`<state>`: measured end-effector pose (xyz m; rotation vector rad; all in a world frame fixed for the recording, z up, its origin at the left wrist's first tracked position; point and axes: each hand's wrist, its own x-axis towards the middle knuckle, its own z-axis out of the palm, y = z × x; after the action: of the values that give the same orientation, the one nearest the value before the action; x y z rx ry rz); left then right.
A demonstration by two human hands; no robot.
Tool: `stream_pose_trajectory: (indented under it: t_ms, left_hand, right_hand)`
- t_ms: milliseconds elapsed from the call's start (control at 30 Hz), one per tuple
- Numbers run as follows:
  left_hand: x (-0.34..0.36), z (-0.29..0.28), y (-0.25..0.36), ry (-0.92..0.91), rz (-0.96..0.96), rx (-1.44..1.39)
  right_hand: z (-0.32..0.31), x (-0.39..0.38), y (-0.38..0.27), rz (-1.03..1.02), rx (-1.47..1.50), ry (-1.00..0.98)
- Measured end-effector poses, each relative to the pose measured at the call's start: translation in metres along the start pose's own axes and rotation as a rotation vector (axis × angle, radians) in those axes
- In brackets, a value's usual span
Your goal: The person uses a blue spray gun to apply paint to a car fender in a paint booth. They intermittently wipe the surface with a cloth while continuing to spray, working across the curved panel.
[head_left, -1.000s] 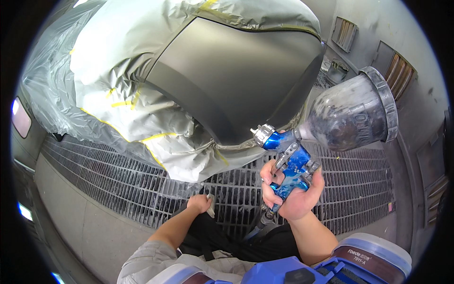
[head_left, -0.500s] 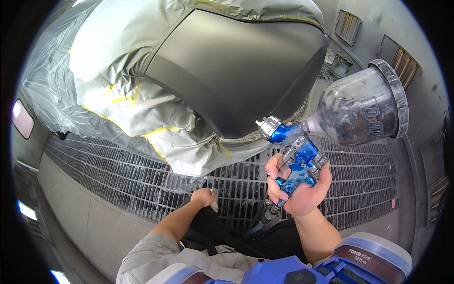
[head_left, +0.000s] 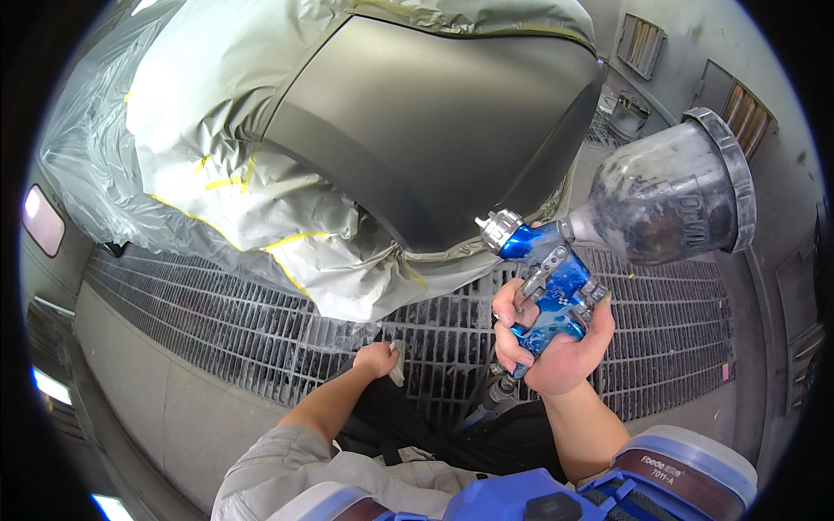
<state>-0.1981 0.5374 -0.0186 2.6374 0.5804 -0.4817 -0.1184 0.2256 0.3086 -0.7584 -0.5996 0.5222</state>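
Note:
My right hand (head_left: pixel 565 352) is wrapped round the handle of a blue spray gun (head_left: pixel 558 291). The gun's silver nozzle points up and left, and its cloudy, paint-stained cup (head_left: pixel 665 195) tilts to the right. A hose fitting (head_left: pixel 497 392) hangs below the grip. Lower down on the left, my left hand (head_left: pixel 375 358) is closed on a pale folded cloth (head_left: pixel 397 363), seen only in part. Ahead lies a dark grey car body panel (head_left: pixel 434 130) with a smooth, dull sheen; the nozzle stands in front of its lower edge, apart from it as far as I can tell.
White masking sheet (head_left: pixel 208 130) with yellow tape surrounds the panel, and clear film (head_left: pixel 78 165) covers the car further left. Metal floor grating (head_left: pixel 226 304) runs beneath. A bucket (head_left: pixel 629 117) stands by the right wall near vents (head_left: pixel 643 48). A respirator (head_left: pixel 678 473) fills the lower edge.
The spray gun and my right hand have shifted very slightly right. My left hand has moved a touch to the right with the cloth. Both grips stay the same.

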Motion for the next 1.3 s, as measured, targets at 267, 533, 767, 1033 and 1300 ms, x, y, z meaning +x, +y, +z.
stream_pose_trajectory:
  t_ms: [267,533,767,1033,1300]
  left_hand:
    - [0.0,-0.001,0.0,0.074,0.016,-0.118]
    - [0.007,0.004,-0.004,0.072,-0.003,-0.125]
    - [0.004,0.003,-0.006,0.115,0.032,-0.176]
    - [0.002,-0.005,-0.006,0.016,-0.01,-0.122]
    - [0.007,0.004,-0.013,0.064,-0.001,-0.162]
  right_hand:
    - [0.001,-0.001,-0.006,0.012,-0.018,0.021]
    - [0.001,-0.001,-0.007,-0.014,-0.032,0.018]
    - [0.003,-0.002,-0.006,0.008,-0.019,0.027]
    - [0.004,0.0,-0.004,0.02,-0.014,-0.029]
    - [0.006,0.001,-0.001,-0.004,-0.034,-0.04]
